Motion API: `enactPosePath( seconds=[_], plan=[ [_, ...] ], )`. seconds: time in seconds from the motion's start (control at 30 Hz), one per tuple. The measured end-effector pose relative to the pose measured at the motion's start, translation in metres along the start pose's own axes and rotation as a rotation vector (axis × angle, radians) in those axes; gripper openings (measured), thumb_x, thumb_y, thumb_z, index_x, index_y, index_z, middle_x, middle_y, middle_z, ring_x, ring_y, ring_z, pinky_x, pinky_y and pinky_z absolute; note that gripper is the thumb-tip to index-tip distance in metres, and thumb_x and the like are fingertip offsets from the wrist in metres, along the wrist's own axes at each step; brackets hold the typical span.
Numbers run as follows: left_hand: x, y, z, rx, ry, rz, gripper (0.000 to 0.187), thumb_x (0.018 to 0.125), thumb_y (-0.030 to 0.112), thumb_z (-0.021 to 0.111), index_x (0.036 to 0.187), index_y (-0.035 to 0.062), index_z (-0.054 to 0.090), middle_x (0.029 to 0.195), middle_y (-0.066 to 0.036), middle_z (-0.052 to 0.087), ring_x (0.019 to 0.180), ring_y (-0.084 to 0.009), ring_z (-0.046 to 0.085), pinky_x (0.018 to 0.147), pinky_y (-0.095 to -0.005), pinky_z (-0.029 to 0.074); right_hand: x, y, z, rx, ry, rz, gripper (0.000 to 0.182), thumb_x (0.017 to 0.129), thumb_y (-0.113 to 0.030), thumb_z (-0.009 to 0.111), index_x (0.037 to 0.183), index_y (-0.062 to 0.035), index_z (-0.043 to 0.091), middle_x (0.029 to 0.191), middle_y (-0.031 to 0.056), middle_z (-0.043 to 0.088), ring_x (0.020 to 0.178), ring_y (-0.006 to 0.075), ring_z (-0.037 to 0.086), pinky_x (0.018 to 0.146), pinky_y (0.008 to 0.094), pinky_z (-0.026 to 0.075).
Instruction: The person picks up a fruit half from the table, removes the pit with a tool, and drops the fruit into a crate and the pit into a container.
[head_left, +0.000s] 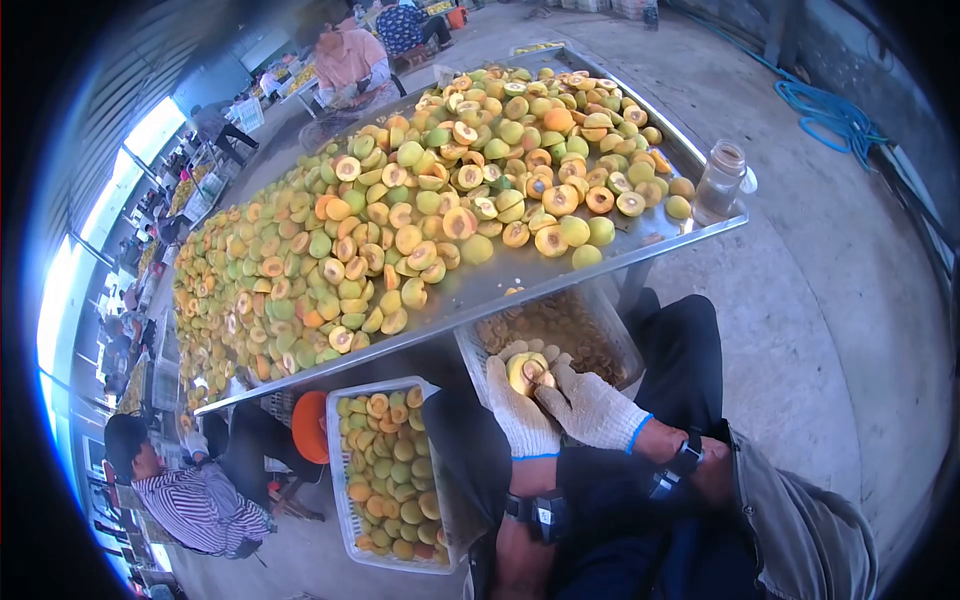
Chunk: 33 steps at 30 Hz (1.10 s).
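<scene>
My left hand (522, 408), in a white knit glove with a blue cuff, holds a yellow halved fruit (528, 373) with its cut face up. My right hand (592, 402), gloved the same way, presses its closed fingers against the fruit's right side; whether a small tool is in them is hidden. Both hands are over the near edge of a white crate (632, 352) with brown pits (560, 330) in it. Beyond them, a metal table (500, 290) bears a large heap of cut green and orange fruit (420, 200).
A white crate (345, 510) of fruit stands left of my legs, near an orange bucket (310, 427). A clear jar (718, 185) is on the table's right corner. One person in stripes (200, 505) sits at left, another (350, 65) across the table. A blue hose (830, 115) lies at right.
</scene>
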<state>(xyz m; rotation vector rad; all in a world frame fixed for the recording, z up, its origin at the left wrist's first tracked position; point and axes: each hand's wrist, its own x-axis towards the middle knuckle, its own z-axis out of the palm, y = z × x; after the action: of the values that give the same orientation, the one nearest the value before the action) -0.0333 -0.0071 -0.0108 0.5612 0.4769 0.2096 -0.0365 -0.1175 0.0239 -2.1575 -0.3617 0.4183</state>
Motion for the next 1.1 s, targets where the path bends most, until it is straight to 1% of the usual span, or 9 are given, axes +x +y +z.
enactPosePath(
  seconds=[0.4,0.47,0.6,0.7,0.77,0.9,1.0,1.07,1.1],
  plan=[
    [-0.002,0.015,0.0,0.13,-0.101,0.004,0.035,0.103,0.035,0.05,0.108,0.0013,0.061,0.094,-0.017,0.067,0.077,-0.0319,0.069,0.074,-0.0457,0.061,-0.007,-0.001,0.007,0.026,0.053,-0.147,0.041,0.107,-0.035,0.05,0.116,0.0041,0.058,0.085,0.0313,0.068,0.075,0.0508,0.067,0.066,0.0601,0.05],
    [-0.001,0.015,0.0,0.13,-0.058,0.003,0.038,0.104,0.035,0.051,0.109,-0.0003,0.062,0.094,-0.018,0.068,0.077,-0.032,0.07,0.075,-0.0451,0.061,-0.005,-0.005,0.006,-0.029,-0.019,-0.043,0.04,0.107,-0.032,0.05,0.113,0.0055,0.062,0.096,0.0322,0.068,0.084,0.0497,0.067,0.077,0.0553,0.052],
    [-0.006,0.019,-0.003,0.217,-0.14,0.049,0.041,0.105,0.037,0.051,0.112,-0.0018,0.062,0.097,-0.019,0.069,0.077,-0.0318,0.07,0.076,-0.0446,0.061,-0.009,-0.001,0.004,0.111,-0.015,-0.101,0.038,0.106,-0.034,0.051,0.111,0.0021,0.064,0.09,0.0304,0.069,0.081,0.0495,0.067,0.072,0.0541,0.052],
    [-0.005,0.019,0.001,0.207,-0.187,0.066,0.044,0.106,0.039,0.05,0.114,-0.0029,0.062,0.097,-0.019,0.07,0.077,-0.0315,0.07,0.076,-0.0438,0.061,-0.007,-0.001,-0.005,0.095,-0.036,-0.14,0.039,0.107,-0.035,0.051,0.114,0.0002,0.065,0.084,0.0268,0.069,0.078,0.0451,0.069,0.07,0.0508,0.053],
    [-0.007,0.02,0.002,0.147,-0.234,0.101,0.045,0.107,0.04,0.051,0.112,-0.0031,0.063,0.095,-0.019,0.07,0.077,-0.0317,0.07,0.074,-0.0434,0.061,-0.008,-0.007,-0.015,0.344,-0.272,0.171,0.044,0.108,-0.039,0.048,0.115,0.0,0.067,0.082,0.0207,0.069,0.075,0.0347,0.071,0.068,0.0451,0.054],
    [-0.005,0.021,0.006,0.163,-0.238,0.109,0.045,0.106,0.04,0.051,0.11,-0.003,0.064,0.092,-0.019,0.07,0.075,-0.0313,0.07,0.071,-0.0437,0.06,-0.009,-0.009,-0.015,0.292,-0.257,0.142,0.052,0.109,-0.047,0.046,0.111,0.0004,0.069,0.079,0.0152,0.069,0.07,0.0258,0.07,0.066,0.0395,0.054],
    [-0.001,0.024,0.008,0.146,-0.206,-0.003,0.044,0.106,0.038,0.051,0.107,-0.0029,0.066,0.088,-0.017,0.07,0.069,-0.0293,0.069,0.066,-0.0417,0.06,-0.006,0.003,-0.004,0.308,0.066,-0.252,0.059,0.107,-0.053,0.047,0.103,0.0003,0.07,0.074,0.0118,0.068,0.063,0.0211,0.067,0.06,0.0353,0.052],
    [-0.001,0.026,0.009,0.286,-0.151,0.019,0.045,0.106,0.038,0.051,0.101,-0.0032,0.067,0.081,-0.016,0.069,0.063,-0.0269,0.068,0.06,-0.039,0.058,-0.007,0.002,-0.018,0.47,-0.426,0.291,0.058,0.107,-0.054,0.048,0.106,0.0,0.069,0.071,0.0092,0.067,0.06,0.0192,0.065,0.057,0.0325,0.051],
    [-0.003,0.028,0.01,0.288,-0.149,0.023,0.045,0.106,0.038,0.051,0.101,-0.0032,0.067,0.081,-0.016,0.069,0.063,-0.0269,0.068,0.06,-0.039,0.058,-0.008,0.002,-0.019,0.472,-0.43,0.288,0.058,0.107,-0.054,0.048,0.106,0.0,0.069,0.071,0.0092,0.067,0.06,0.0192,0.065,0.057,0.0325,0.051]
  ],
)
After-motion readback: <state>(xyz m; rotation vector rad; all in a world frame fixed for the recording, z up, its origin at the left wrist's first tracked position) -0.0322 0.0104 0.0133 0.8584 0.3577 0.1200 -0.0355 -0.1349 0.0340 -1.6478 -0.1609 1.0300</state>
